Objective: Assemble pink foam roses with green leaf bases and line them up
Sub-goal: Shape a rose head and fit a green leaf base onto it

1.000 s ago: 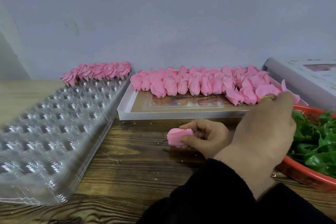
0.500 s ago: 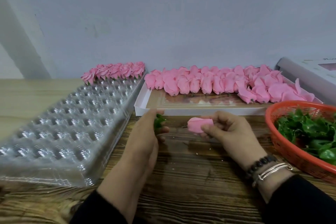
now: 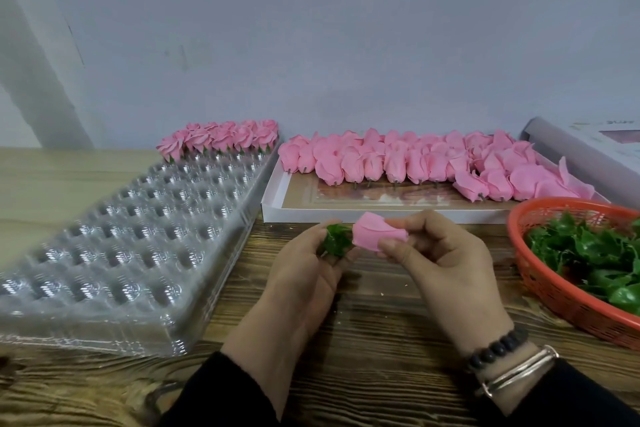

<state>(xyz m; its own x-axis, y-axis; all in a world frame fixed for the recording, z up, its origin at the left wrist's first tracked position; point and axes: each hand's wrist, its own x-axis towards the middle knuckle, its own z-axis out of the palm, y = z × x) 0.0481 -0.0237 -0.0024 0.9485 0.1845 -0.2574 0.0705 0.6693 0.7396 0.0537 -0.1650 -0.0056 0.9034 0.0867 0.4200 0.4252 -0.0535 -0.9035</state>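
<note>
My right hand (image 3: 446, 263) pinches a pink foam rose (image 3: 375, 234) lying sideways above the wooden table. My left hand (image 3: 304, 270) holds a green leaf base (image 3: 336, 240) in its fingertips, pressed against the rose's left end. Several finished roses (image 3: 221, 137) with green bases stand in a row at the far end of the clear plastic cell tray (image 3: 114, 239). Bare pink roses (image 3: 415, 163) lie in the white shallow box (image 3: 270, 208) behind my hands.
A red mesh basket (image 3: 540, 274) of green leaf bases sits at the right. A white box lid (image 3: 595, 146) leans at the far right against the grey wall. The wooden table (image 3: 367, 333) stretches below my hands.
My left hand came across from the basket with a leaf base. Both hands have since closed together, and the leaf base now meets the end of the rose.
</note>
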